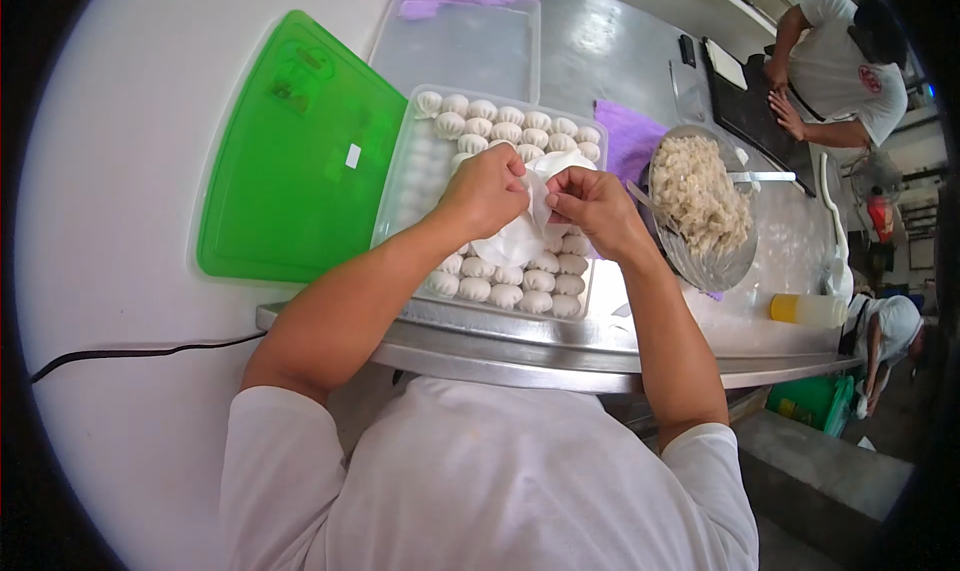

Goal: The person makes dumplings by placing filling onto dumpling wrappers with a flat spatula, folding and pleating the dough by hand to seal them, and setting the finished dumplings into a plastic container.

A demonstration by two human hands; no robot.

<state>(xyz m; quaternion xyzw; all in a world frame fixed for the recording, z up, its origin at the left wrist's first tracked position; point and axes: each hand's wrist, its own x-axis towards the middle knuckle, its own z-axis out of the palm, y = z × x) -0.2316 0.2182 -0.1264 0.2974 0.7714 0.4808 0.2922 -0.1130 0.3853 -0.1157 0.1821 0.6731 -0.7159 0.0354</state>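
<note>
Between my left hand [487,196] and my right hand [592,209], a thin white dumpling wrapper [537,199] is pinched by the fingers of both. Under it, more round wrappers [512,245] lie loosely on top of the dumplings. Rows of pleated white dumplings [507,296] fill much of a clear plastic tray [383,226] below my hands. The tray's left side has bare round hollows. My hands and the wrappers hide the middle rows.
A green lid [290,171] leans at the left. Right of the tray are a purple cloth [630,136], a bowl of pale filling [702,196] and a bottle with yellow liquid [805,310]. Behind lies a clear container [460,46]. One person [845,66] works across; another [885,336] bends at far right.
</note>
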